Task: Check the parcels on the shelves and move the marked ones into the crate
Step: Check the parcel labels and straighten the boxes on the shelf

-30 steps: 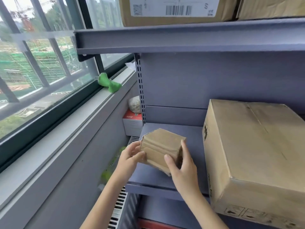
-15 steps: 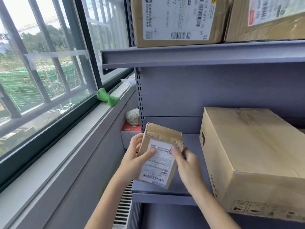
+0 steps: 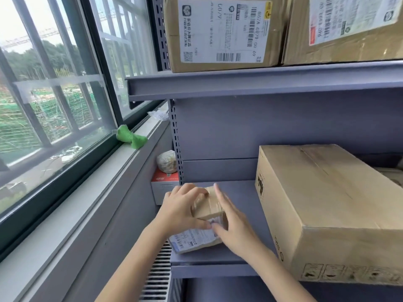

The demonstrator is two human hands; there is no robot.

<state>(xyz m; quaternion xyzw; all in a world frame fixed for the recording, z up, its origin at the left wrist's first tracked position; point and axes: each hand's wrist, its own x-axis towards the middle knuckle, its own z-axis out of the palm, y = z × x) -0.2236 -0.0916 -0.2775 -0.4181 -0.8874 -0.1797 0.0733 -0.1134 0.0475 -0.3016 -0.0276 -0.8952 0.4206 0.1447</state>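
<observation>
Lower centre of frame: small parcel (image 3: 208, 211), brown cardboard wrapped in clear tape, resting on the grey lower shelf (image 3: 237, 192) near its left end, white printed label facing the camera on the near side. Left hand (image 3: 181, 209) on the parcel's left side, fingers curled over the top left edge, thumb pressed against the label face. Right hand (image 3: 234, 225) on the parcel's right side, fingers extended along the top and right face, thumb tip meeting the label beside the left thumb. Both hands in contact with the parcel; right-hand fingers slightly blurred. Right of frame: large cardboard box (image 3: 327, 205) on the same shelf, just beside the right hand, overhanging the front edge, handling symbols printed along its lower front. Top of frame: upper shelf (image 3: 250, 83) carrying two labelled parcels, left one (image 3: 222, 31) with barcodes and the digits 862A visible, right one (image 3: 349, 27) with a label bearing a red strip. Left half of frame: barred window (image 3: 54, 94) above a pale sill (image 3: 91, 192), green object (image 3: 130, 137) lying on the sill. Centre, behind the shelf upright: red and white carton (image 3: 163, 184) marked 48W, with a rounded wrapped bundle (image 3: 167, 161) on top. Bottom centre: slatted radiator grille (image 3: 157, 277) below the left forearm.
</observation>
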